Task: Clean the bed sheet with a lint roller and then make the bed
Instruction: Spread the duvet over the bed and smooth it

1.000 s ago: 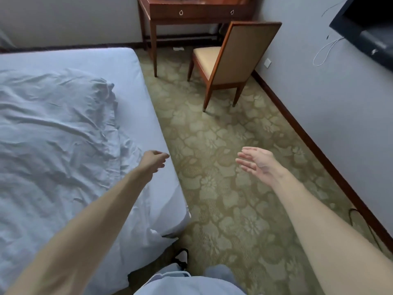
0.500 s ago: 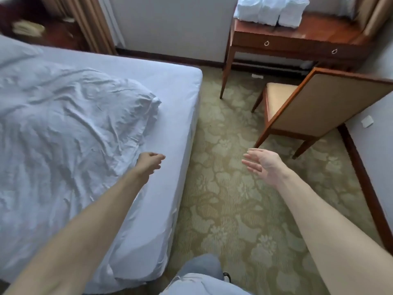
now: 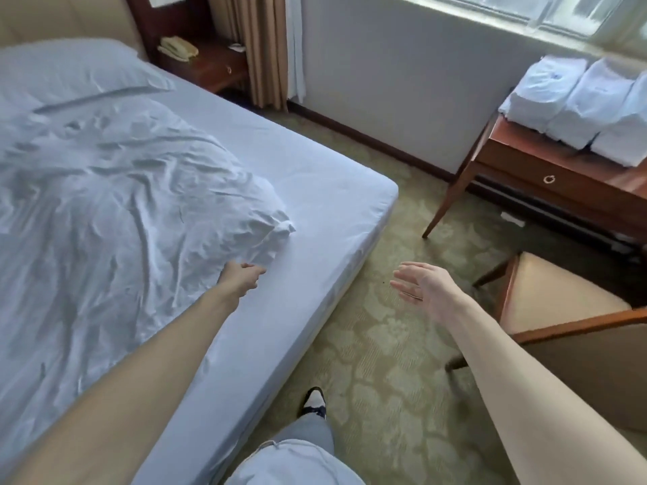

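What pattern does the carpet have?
The carpet is olive green with pale floral shapes, seen in the head view.

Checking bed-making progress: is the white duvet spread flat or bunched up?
Bunched up. The duvet lies crumpled and creased, its corner stopping short of the mattress edge, leaving the fitted sheet bare beside it.

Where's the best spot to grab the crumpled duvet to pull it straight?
Take the duvet by its bunched corner. It stands up in a thick fold off the flat sheet, so fingers can likely pinch around it. Come in from the carpet side of the bed. The left hand is close by and holds nothing.
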Demonstrator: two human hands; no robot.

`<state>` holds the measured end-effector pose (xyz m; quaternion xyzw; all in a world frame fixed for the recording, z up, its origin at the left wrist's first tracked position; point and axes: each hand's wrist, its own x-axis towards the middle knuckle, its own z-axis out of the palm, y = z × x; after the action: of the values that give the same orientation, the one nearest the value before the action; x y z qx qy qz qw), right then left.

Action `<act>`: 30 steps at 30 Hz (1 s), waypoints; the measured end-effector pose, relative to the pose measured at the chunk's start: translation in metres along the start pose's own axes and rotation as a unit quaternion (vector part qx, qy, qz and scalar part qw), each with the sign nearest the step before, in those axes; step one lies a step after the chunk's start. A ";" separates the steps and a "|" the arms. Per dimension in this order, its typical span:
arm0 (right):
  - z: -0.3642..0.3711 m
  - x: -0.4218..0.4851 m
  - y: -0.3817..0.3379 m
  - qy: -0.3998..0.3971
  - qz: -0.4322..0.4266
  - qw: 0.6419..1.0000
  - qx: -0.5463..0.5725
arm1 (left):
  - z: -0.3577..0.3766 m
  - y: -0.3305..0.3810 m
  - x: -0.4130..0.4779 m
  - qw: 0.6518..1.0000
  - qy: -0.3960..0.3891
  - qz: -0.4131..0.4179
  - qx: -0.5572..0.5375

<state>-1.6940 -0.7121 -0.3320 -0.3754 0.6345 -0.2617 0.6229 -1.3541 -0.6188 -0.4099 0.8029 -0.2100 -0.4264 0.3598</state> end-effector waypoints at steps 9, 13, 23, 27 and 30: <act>-0.033 0.193 -0.138 -0.061 -0.010 0.998 -0.029 | 0.072 0.136 0.099 0.996 0.080 -0.022 0.011; -0.029 0.294 -0.180 -0.105 0.000 0.991 -0.079 | 0.105 0.154 0.144 0.988 0.141 -0.064 -0.021; 0.043 0.452 -0.269 -0.252 0.026 0.937 -0.239 | 0.186 0.156 0.179 0.926 0.256 -0.201 -0.191; 0.112 0.491 -0.289 -0.304 0.021 0.909 -0.285 | 0.200 0.149 0.226 0.876 0.319 -0.258 -0.255; 0.164 0.522 -0.291 -0.338 0.016 0.884 -0.324 | 0.211 0.139 0.274 0.815 0.365 -0.275 -0.356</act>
<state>-1.4584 -1.2779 -0.4232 -0.6121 0.4410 0.1110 0.6470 -1.3840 -0.9703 -0.5304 0.7400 0.3325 -0.2282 0.5383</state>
